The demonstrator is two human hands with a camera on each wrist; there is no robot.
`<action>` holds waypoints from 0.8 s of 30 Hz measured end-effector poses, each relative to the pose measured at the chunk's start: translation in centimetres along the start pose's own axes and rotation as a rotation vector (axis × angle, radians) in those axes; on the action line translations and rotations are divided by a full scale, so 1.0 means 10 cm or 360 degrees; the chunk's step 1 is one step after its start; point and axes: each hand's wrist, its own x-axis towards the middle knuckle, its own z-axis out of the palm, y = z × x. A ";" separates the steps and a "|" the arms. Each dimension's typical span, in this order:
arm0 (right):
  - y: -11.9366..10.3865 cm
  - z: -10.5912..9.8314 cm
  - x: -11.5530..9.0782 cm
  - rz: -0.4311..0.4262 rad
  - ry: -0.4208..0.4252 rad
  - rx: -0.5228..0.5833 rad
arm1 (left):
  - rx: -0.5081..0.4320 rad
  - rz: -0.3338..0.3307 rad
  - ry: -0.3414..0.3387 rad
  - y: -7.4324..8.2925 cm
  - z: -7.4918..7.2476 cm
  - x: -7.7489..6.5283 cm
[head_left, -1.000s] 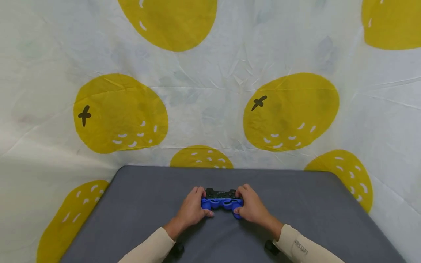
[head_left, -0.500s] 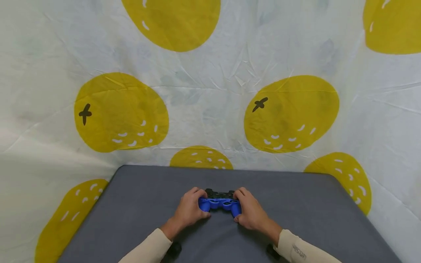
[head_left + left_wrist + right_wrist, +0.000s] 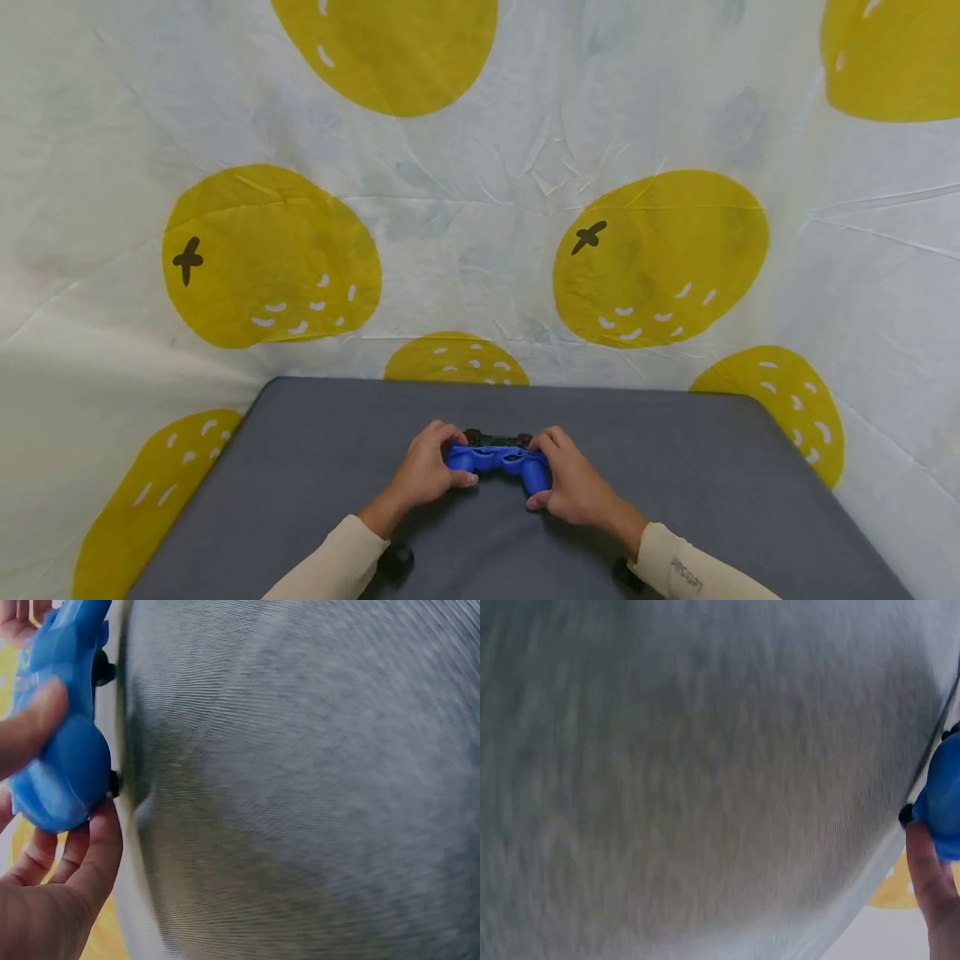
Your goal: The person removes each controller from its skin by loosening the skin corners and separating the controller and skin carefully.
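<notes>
A game controller (image 3: 491,457), blue along the near side and grips with a black part along the far side, is held between both hands above the grey table. My left hand (image 3: 426,467) holds its left end, fingers at the far side and thumb at the near side. In the left wrist view the thumb (image 3: 37,724) lies across the blue body and fingertips touch its lower end. On the other end, my right hand (image 3: 573,479) grips the right handle, thumb at its tip. Only a finger (image 3: 928,874) and a blue end of the controller show in the right wrist view.
The grey cloth-covered table (image 3: 337,417) spreads out under both hands. Behind and at the sides hangs a white sheet (image 3: 465,250) printed with large yellow fruit shapes. Dark devices sit under both wrists, by the beige sleeves (image 3: 337,554).
The controller has tilted and shifted slightly left, and its black part now shows as a thinner strip. My left hand has moved a little left with it; both hands keep their hold.
</notes>
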 end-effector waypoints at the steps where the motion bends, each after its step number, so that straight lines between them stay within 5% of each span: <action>1: 0.01 0.01 0.00 -0.0008 -0.0002 -0.0007 | 0.0002 -0.0006 0.0001 0.00 0.00 -0.01; 12: 0.07 -0.02 0.00 -0.0122 0.0223 0.0035 | 0.0141 0.0092 -0.0198 0.00 -0.02 -0.03; 19: 0.12 0.00 0.00 -0.0315 0.0231 0.0015 | 0.0113 0.0177 -0.0096 -0.05 -0.01 -0.01; 24: 0.11 -0.01 0.01 -0.0304 0.0161 0.0065 | 0.0061 0.0203 -0.0048 -0.07 -0.05 0.02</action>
